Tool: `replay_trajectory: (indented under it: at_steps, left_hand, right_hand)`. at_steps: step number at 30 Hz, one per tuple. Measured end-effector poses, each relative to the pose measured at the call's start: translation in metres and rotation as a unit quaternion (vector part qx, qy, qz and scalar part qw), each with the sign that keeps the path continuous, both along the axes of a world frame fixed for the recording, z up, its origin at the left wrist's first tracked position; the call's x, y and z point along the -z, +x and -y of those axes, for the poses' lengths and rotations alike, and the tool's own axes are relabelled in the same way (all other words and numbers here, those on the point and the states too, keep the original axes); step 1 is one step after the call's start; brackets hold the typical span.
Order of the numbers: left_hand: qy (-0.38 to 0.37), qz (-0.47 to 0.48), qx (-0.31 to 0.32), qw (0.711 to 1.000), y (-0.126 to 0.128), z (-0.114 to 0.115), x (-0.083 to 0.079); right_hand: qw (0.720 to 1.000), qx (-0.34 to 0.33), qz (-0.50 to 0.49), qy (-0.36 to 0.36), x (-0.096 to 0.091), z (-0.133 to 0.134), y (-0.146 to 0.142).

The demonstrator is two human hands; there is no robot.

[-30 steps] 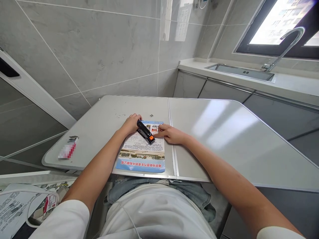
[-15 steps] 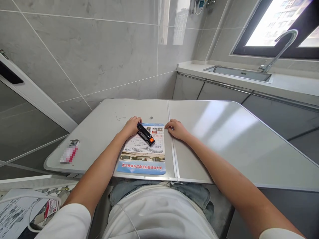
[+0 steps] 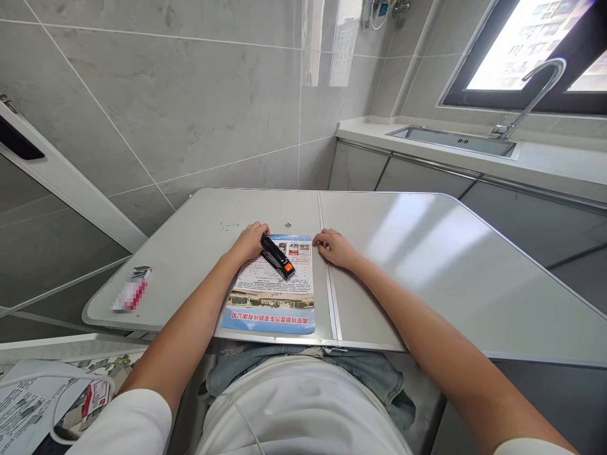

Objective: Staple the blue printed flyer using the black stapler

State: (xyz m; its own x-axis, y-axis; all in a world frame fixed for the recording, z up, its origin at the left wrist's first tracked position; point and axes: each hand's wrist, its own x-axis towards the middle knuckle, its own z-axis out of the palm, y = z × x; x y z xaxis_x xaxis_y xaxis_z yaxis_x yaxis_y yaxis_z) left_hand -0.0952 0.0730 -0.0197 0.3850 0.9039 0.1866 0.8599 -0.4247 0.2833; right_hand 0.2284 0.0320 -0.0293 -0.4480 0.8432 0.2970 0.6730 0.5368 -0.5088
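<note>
L. grip [image 3: 249, 241] is laid against far end of stapler [image 3: 279, 257], set on leaflet [image 3: 271, 321] to its near R.; fingertips are part-hidden, so clasp vs. mere touch can't be told. R. grip [image 3: 336, 247] is loosely curled on worktop [image 3: 403, 278], just R. of leaflet; palm's hidden, so contents can't be told. Pixelated item [image 3: 130, 293], well L. of L. grip, can't be made out.

left hand [image 3: 250, 241] and right hand [image 3: 333, 247]: two hands | stapler [image 3: 278, 257]: one | leaflet [image 3: 271, 287]: one in sight, any beneath cannot be told | tiny bits [image 3: 288, 225]: several, too small to count | table [image 3: 403, 303]: one | blurred packet [image 3: 130, 295]: one | sink [image 3: 455, 140]: one | tap [image 3: 532, 106]: one | window panes [image 3: 515, 47]: two in view | sheet [image 3: 28, 401]: one
</note>
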Motion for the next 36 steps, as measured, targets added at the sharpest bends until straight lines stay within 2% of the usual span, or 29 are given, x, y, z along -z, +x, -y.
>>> replay_trajectory:
  at_steps: [12,17,19,24,27,30,32,33,36]
  left_hand:
    - [-0.004,-0.016,-0.010,1.000,0.002,0.005,-0.004]
    - [-0.007,-0.021,-0.016,1.000,0.003,0.005,-0.004]
    - [-0.009,-0.022,-0.018,1.000,0.003,0.004,-0.004]
    - [-0.010,-0.027,-0.017,0.999,0.002,0.003,-0.002]
    - [-0.007,-0.030,-0.015,0.999,0.002,0.003,-0.002]
    - [0.001,-0.021,0.005,1.000,0.005,0.004,-0.003]
    - [0.002,-0.004,0.029,1.000,0.008,0.003,-0.003]
    - [-0.001,0.005,0.037,0.999,0.008,0.002,-0.002]
    - [-0.012,0.019,0.034,0.999,0.010,0.000,0.001]
  right_hand:
    - [1.000,-0.005,-0.011,0.004,0.000,0.001,0.001]
    - [0.999,-0.018,-0.026,0.017,-0.009,0.007,-0.002]
    - [0.998,-0.046,-0.042,0.022,-0.016,0.016,-0.013]
    - [0.980,-0.186,-0.075,-0.010,-0.029,0.047,-0.052]
    - [0.980,-0.193,-0.049,-0.031,-0.030,0.055,-0.064]
    - [0.980,-0.193,-0.003,-0.043,-0.032,0.055,-0.061]
    - [0.983,-0.178,0.029,-0.044,-0.034,0.061,-0.056]
    - [0.987,-0.148,0.042,-0.047,-0.035,0.067,-0.053]
    - [0.996,0.031,0.053,-0.063,-0.033,0.103,-0.050]
